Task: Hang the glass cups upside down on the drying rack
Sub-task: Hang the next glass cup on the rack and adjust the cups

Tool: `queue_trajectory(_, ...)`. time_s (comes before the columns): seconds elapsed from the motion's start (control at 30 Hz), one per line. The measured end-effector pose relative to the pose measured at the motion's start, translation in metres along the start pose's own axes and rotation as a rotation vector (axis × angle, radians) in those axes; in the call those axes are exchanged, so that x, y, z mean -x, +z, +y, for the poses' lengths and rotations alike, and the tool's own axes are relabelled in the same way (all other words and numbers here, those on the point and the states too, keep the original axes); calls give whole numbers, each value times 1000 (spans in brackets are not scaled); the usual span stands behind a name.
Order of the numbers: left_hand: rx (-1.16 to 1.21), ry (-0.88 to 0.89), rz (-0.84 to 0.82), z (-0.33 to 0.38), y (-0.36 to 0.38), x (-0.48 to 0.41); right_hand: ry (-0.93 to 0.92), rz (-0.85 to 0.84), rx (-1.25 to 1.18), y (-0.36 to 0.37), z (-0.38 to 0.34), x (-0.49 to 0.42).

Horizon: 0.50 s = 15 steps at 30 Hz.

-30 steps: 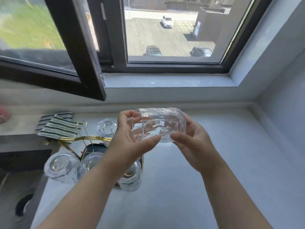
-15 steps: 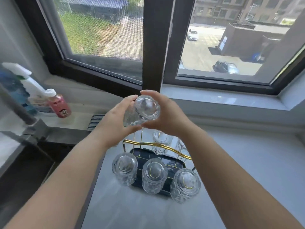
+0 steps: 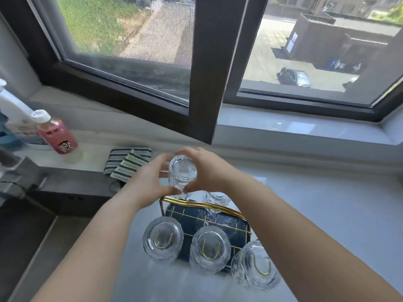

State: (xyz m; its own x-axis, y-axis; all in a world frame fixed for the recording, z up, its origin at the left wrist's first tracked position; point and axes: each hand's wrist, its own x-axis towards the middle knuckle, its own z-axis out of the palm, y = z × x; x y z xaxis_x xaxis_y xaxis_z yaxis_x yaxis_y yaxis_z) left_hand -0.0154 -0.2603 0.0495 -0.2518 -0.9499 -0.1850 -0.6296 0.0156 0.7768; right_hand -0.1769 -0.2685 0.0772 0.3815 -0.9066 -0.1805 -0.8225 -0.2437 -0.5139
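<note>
Countertop: pale grey counter (image 3: 327, 225) under a dark-framed window (image 3: 202, 68), cars and pavement outside.
Held cup: one glass cup (image 3: 182, 173) is upside down, base facing up, just above the far-left corner of the rack.
Left hand: left hand (image 3: 148, 182) wraps the cup's left side, thumb and fingers clamped on the glass.
Right hand: right hand (image 3: 209, 171) mirrors it on the right side, fingers pressed onto the cup too.
Rack: gold-wire drying rack (image 3: 202, 204) with a dark tray, sitting between the forearms.
Already hung: three cups upside down along the near row, left (image 3: 163, 238), middle (image 3: 209, 249), right (image 3: 255, 267); another cup (image 3: 216, 201) sits at the far side, partly hidden by the right wrist.
Writing: pink bottle (image 3: 57, 136) far left has a cartoon face on its label, text too blurry to read. White spray bottle (image 3: 13, 112) beside it, label also unreadable.
Cloths: striped cloths (image 3: 128, 162) lie just left of the hands.
Open room: tons of bare counter right of the rack; left side drops off at a dark sink edge (image 3: 72, 188).
</note>
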Motion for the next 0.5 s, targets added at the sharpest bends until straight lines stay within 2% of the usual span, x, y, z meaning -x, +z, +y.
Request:
queue_trajectory(0.2,-68,-50,-143,-13,-2,-10,-5,-114,94,11,9,-13)
queue_trajectory(0.5,-41,-63,-120,-20,2,-13,-24,-147,86,14,12,-17)
